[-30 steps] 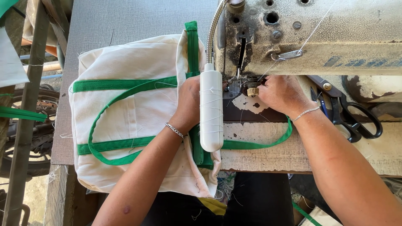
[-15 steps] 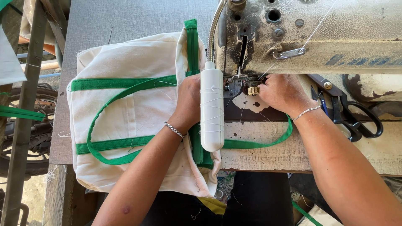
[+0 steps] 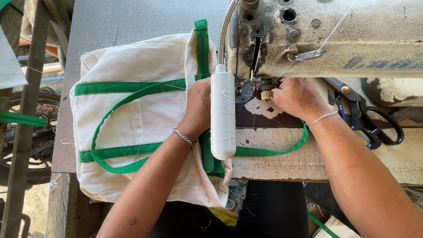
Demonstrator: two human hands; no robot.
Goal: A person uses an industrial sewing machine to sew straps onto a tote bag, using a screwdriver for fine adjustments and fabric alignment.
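A cream cloth bag (image 3: 136,119) with green straps lies flat on the grey table. My left hand (image 3: 198,108) presses down on the bag's green-edged side, just left of a white lamp tube (image 3: 223,115) on a flexible neck. My right hand (image 3: 297,97) rests under the worn sewing machine head (image 3: 326,37), fingers by the needle area and a small brass knob (image 3: 265,94). A green strap (image 3: 273,150) loops from the bag around under my right wrist. The needle itself is mostly hidden by the lamp and my fingers.
Black scissors (image 3: 368,119) lie on the chipped white machine bed (image 3: 282,156) to the right of my right hand. Metal frame bars and green webbing (image 3: 20,118) sit off the table's left edge. A thin thread runs down from the machine head.
The bag has shifted slightly left and toward me under my left hand. My right hand stays by the needle area with little movement.
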